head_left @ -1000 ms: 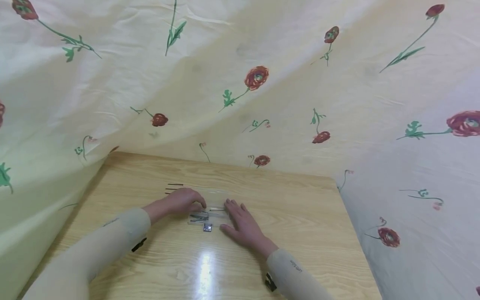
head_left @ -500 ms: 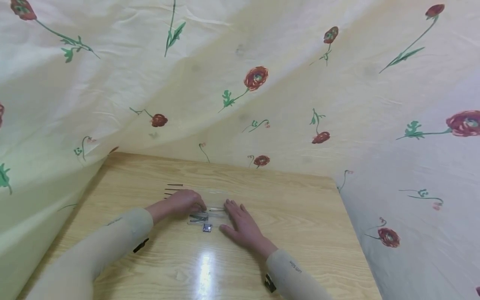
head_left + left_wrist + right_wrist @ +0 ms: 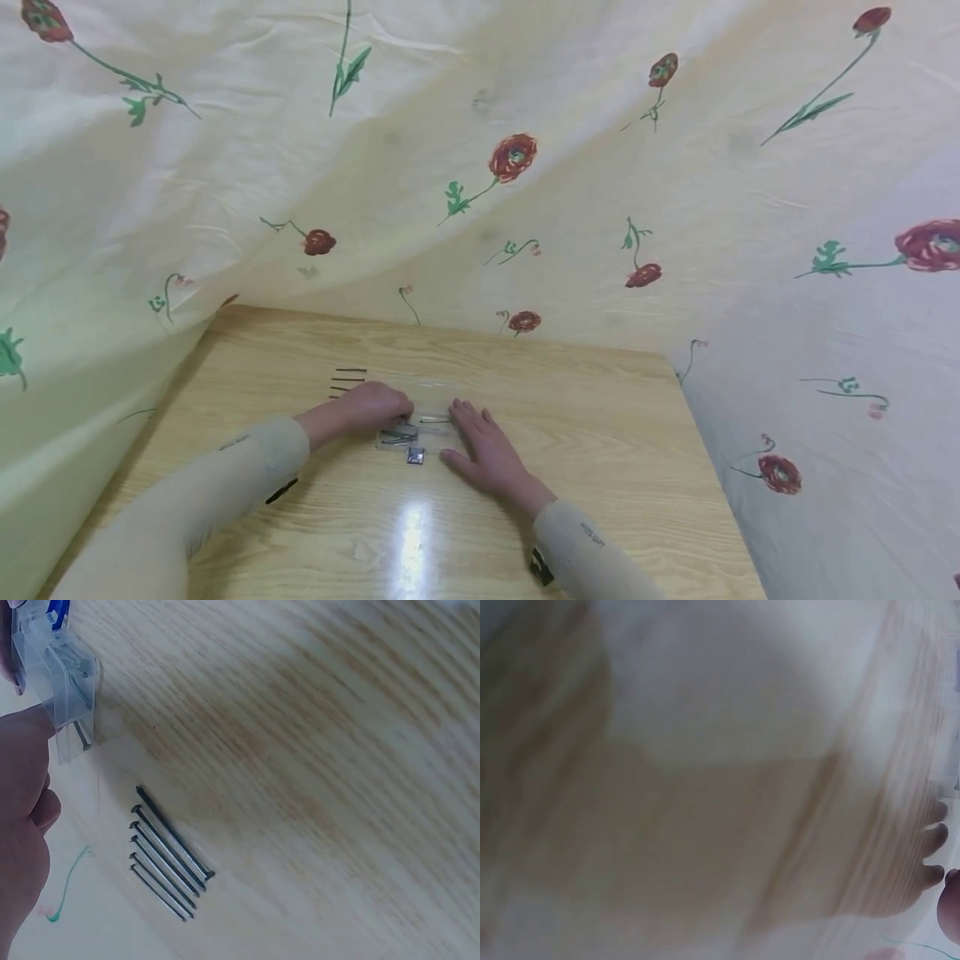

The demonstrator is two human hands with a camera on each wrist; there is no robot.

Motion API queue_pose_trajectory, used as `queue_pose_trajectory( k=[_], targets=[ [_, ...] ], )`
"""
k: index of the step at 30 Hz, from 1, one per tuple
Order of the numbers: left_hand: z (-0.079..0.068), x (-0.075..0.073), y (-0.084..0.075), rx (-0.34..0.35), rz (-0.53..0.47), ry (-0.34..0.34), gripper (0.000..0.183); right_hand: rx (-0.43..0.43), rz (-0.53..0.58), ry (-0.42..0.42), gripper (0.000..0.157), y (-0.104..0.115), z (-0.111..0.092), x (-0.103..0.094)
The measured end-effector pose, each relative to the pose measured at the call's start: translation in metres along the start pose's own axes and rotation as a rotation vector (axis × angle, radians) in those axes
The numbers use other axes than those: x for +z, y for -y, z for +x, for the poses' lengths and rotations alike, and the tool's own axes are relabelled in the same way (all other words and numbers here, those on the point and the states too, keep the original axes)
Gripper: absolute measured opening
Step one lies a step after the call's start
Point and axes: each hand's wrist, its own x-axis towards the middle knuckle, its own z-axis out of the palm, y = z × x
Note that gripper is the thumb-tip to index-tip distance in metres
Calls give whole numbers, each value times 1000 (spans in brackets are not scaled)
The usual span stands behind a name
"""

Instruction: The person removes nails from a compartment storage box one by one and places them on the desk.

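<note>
A clear plastic box [image 3: 382, 446] with nails [image 3: 399, 437] in it lies mid-table in the head view, a small blue piece [image 3: 416, 456] at its front. My left hand [image 3: 375, 406] bends its fingers down at the box's back left part; I cannot tell whether they pinch a nail. In the left wrist view, the left hand [image 3: 22, 802] reaches behind the box wall [image 3: 75, 705], and a nail [image 3: 82, 736] shows low inside. My right hand [image 3: 491, 450] lies with fingers extended along the box's right side; only its fingertips [image 3: 934, 840] show in the right wrist view.
Several loose nails [image 3: 166, 851] lie in a slanting row on the wooden table [image 3: 600, 467], left of the box. A flowered cloth [image 3: 585, 208] hangs behind the table and along its sides. Light glares off the tabletop [image 3: 411, 542] nearer the front.
My left hand has lowered slightly and its thumb and fingers have come together over the box. The right hand stays where it was.
</note>
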Motion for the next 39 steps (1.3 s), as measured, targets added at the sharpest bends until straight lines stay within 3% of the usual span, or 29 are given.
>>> queue_pose_trajectory(
  k=[5, 24, 29, 31, 37, 39],
  targets=[
    [3, 1, -3, 15, 89, 18, 12, 8, -3, 4, 85, -2, 0, 1],
    [7, -9, -8, 10, 102, 126, 17, 11, 24, 8, 83, 3, -3, -6],
    [2, -8, -8, 21, 137, 109, 15, 15, 6, 18, 83, 2, -2, -4],
    [0, -6, -7, 1, 107, 94, 13, 18, 2, 21, 84, 2, -2, -4],
    [-2, -1, -4, -127, -138, -2, 9, 13, -9, 18, 84, 0, -1, -3],
    [-3, -2, -4, -149, -174, -26, 9, 16, -12, 21, 84, 0, -1, -2]
  ],
)
